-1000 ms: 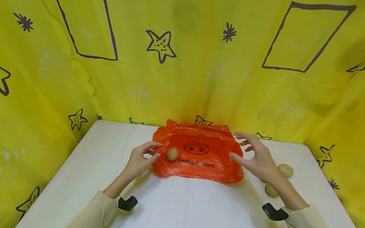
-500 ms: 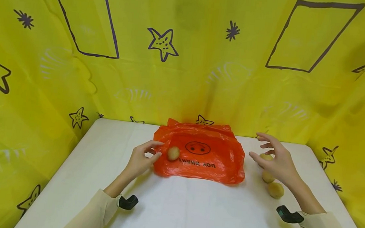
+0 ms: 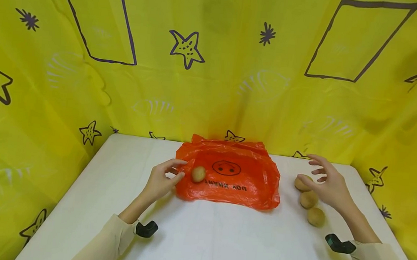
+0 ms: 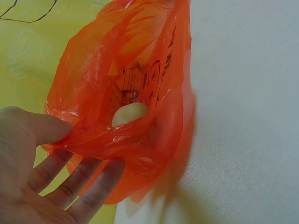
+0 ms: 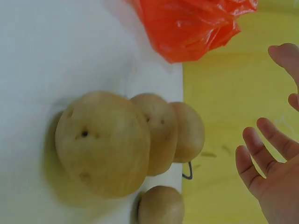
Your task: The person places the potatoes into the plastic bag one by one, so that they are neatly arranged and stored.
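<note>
At the left of the smooth white table (image 3: 213, 239), I see a pale, creased sleeve (image 3: 105, 241) leading forward to the person's left hand (image 3: 160, 179). Its thumb and fingers pinch the rim of a thin, glossy orange-red plastic bag (image 3: 242, 171), thumb over the film, most fingers below it. The bag lies crumpled and translucent toward the table's back edge, marked with dark print. Through its gaping mouth, my left wrist view shows one rounded, matte tan potato (image 4: 130, 113) inside. Further right, well apart from the bag, loose potatoes (image 5: 103, 144) rest on the table, oval and dimpled; my right wrist view shows four, three of them overlapping in a line. Near these, the right hand (image 3: 329, 185) hovers, fingers gently bent, thumb well away from them, its forearm slanting in from the lower right.
</note>
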Demonstrator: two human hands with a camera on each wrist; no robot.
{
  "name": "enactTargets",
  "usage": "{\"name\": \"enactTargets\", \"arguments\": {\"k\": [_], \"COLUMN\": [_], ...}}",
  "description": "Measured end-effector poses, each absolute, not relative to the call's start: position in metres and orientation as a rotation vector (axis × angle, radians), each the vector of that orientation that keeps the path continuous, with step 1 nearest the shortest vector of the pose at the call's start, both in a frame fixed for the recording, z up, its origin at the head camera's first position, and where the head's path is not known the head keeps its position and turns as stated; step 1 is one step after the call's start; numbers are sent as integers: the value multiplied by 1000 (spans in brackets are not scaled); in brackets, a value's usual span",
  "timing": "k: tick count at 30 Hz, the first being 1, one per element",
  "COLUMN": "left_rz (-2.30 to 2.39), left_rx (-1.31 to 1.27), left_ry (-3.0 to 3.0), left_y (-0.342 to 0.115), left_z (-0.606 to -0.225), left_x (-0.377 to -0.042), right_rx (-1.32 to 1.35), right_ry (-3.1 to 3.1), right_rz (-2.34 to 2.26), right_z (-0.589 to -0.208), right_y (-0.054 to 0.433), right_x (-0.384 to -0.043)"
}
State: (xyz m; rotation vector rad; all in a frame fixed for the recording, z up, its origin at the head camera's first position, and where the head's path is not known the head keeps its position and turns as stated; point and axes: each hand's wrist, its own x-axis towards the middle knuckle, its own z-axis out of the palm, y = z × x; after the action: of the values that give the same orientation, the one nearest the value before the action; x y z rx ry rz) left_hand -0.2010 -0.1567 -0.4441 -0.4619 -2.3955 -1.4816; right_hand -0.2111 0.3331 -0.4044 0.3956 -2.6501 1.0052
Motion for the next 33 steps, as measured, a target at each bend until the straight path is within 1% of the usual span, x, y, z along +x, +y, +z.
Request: {"name": "enactTargets", "arguments": {"k": [11, 17, 24, 33], "left_rz": [-1524, -1502, -1510, -1501], "left_rx": [-484, -502, -457, -469], "left_ry": [-2404, -2422, -2445, -2433], "left_y": [-163, -164, -163, -160], "left_z": [-441, -442, -442, -439], "left_x": [-200, -199, -198, -195], "right_rx": [359, 389, 390, 403], "right_ry": [-2754, -2821, -2942, -3030], "right_rz": [966, 926, 925, 908], "right_z": [-413, -416, -417, -422], "right_y": [351, 360, 364, 368], "right_x": [-218, -221, -227, -233]}}
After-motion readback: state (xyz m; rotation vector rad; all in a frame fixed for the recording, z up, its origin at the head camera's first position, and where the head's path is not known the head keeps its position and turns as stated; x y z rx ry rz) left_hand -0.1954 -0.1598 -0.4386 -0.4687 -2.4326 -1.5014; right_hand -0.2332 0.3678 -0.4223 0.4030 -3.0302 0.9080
